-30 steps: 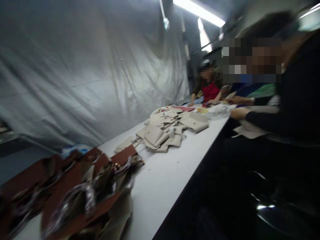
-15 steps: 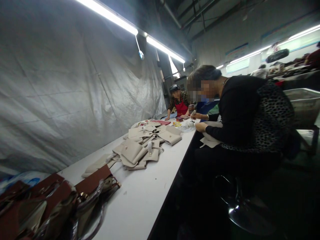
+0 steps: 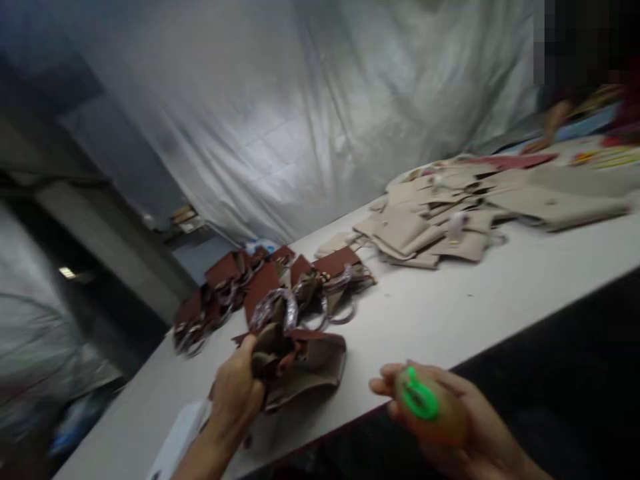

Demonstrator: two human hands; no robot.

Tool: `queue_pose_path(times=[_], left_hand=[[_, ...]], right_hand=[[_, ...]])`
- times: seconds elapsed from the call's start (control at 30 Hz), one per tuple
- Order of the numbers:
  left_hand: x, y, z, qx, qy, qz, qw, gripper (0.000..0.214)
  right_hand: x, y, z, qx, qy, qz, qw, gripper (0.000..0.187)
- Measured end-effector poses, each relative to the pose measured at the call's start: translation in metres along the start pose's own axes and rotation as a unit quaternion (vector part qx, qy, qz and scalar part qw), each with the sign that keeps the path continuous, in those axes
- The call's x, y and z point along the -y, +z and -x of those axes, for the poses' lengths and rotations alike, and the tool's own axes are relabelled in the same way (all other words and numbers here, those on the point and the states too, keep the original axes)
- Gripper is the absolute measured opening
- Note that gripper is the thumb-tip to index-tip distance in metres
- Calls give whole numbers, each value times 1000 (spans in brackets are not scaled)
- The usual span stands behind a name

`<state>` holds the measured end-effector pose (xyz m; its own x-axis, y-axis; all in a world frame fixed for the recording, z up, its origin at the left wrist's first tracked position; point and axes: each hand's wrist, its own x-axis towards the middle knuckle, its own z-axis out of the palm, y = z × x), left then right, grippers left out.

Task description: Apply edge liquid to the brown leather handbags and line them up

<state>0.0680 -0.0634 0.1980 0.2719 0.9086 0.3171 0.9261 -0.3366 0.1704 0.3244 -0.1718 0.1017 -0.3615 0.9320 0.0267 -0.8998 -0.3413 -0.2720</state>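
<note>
My left hand (image 3: 237, 387) is closed on the edge of a brown handbag (image 3: 315, 363) with a grey-beige inside, which tilts over the white table near its front edge. My right hand (image 3: 483, 420) is to the right, past the table's edge, with its fingers curled round an amber, rounded bottle-like thing (image 3: 450, 417) that has a bright green top. Motion blur hides the exact kind of that thing. Just beyond the held bag lie several more brown handbags (image 3: 267, 287), their handles wrapped in clear plastic.
A pile of beige bag pieces (image 3: 405, 230) covers the far right part of the white table (image 3: 400, 307). A white box-like object (image 3: 180, 437) lies by my left forearm. Silvery sheeting (image 3: 300, 120) hangs behind the table. Another person's hand (image 3: 543, 141) rests at the far right end.
My view has swung left and down toward the brown handbags. Both my hands have come into view, the left with a handbag, the right with the amber, green-topped thing.
</note>
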Motion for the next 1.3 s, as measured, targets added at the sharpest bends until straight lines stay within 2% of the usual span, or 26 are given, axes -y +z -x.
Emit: queue_pose_path(times=[0.07, 0.2, 0.33, 0.43, 0.53, 0.6, 0.63, 0.7, 0.8, 0.87, 0.93, 1.0, 1.07, 1.1, 1.13, 1.2, 1.27, 1.3], left_hand=[[15, -14, 10, 10, -38, -24, 999, 16], [13, -11, -6, 11, -22, -17, 1000, 25], [8, -3, -21, 27, 28, -7, 999, 32], [7, -3, -24, 49, 28, 5, 998, 36], [7, -5, -22, 72, 14, 25, 997, 70], [6, -7, -19, 93, 17, 31, 995, 81], [6, -9, -17, 108, 28, 33, 993, 78], [7, -12, -15, 127, 70, 42, 989, 58], [9, -26, -20, 85, 148, 38, 985, 21], [11, -45, -28, 54, 170, 38, 983, 13], [13, -69, -38, 93, 154, 79, 981, 15], [15, -93, -49, 181, 94, 130, 970, 25], [12, -107, -60, 259, 58, 164, 950, 32], [9, -108, -66, 291, 55, 171, 940, 34], [6, -104, -71, 323, 63, 173, 928, 35], [-4, -80, -83, 391, 79, 156, 903, 37], [-14, -37, -92, 449, 97, 125, 879, 39], [-18, -12, -95, 458, 99, 106, 877, 41]], right_hand=[[5, -14, 0, 4, 80, -67, 995, 20], [16, -31, 5, 12, 91, -75, 993, 25], [14, -36, 7, -18, 82, -62, 995, 26], [15, -39, 6, -82, 48, -29, 995, 24], [20, -34, 7, -190, -20, 18, 981, 22], [25, -26, 8, -258, -61, 28, 964, 25], [27, -22, 8, -280, -72, 25, 957, 26], [31, -16, 8, -296, -81, 14, 952, 27], [35, -13, 9, -292, -83, 16, 953, 20], [39, -16, 12, -298, -91, 18, 950, 14], [42, -20, 14, -307, -96, 14, 947, 12], [46, -25, 17, -319, -97, 12, 943, 14], [48, -28, 20, -327, -94, 10, 940, 16], [50, -29, 21, -333, -94, 9, 938, 17], [51, -30, 21, -342, -95, 9, 935, 19], [52, -33, 21, -357, -100, 13, 929, 22], [54, -37, 21, -372, -113, 27, 921, 24], [55, -40, 21, -377, -122, 36, 918, 24]])
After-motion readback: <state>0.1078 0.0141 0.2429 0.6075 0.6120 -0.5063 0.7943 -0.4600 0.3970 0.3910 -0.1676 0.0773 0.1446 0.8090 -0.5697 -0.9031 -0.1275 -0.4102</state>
